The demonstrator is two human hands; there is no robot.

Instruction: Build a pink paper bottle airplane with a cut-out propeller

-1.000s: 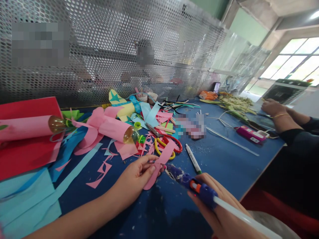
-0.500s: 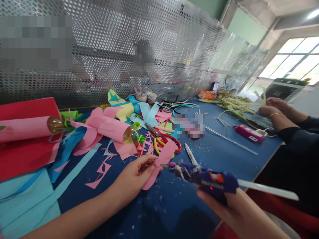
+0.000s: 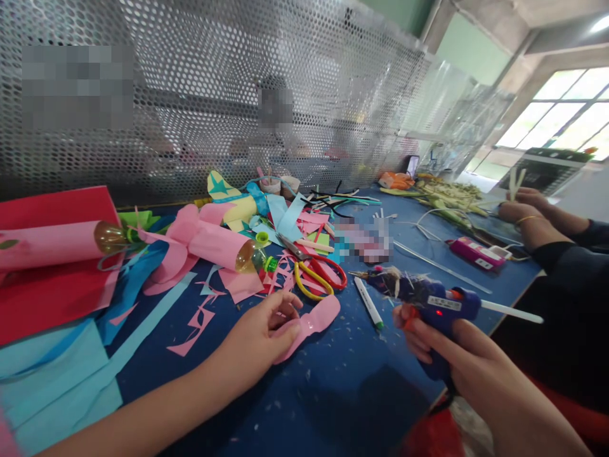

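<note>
Between the thumb and fingers of my left hand is one end of a pink paper cutout, narrow in the middle, with a shiny spot near its waist. My right hand is wrapped round the grip of a blue hot glue gun. Its red light is lit, a white glue stick pokes out of the back, and stringy glue clings near the nozzle. The nozzle points left, apart from the cutout. Just beyond the cutout lie scissors with red and yellow handles. A white marker lies below the nozzle.
Pink-wrapped plastic bottles lie at the left, near red card and light blue paper. Pink scraps are scattered about. A purple box and another person's hands are at the right. A perforated metal screen stands behind.
My right hand has drawn the glue gun away to the right and up from the cutout. The cutout has tilted flatter in my left hand. The other person's hands now show pale strips.
</note>
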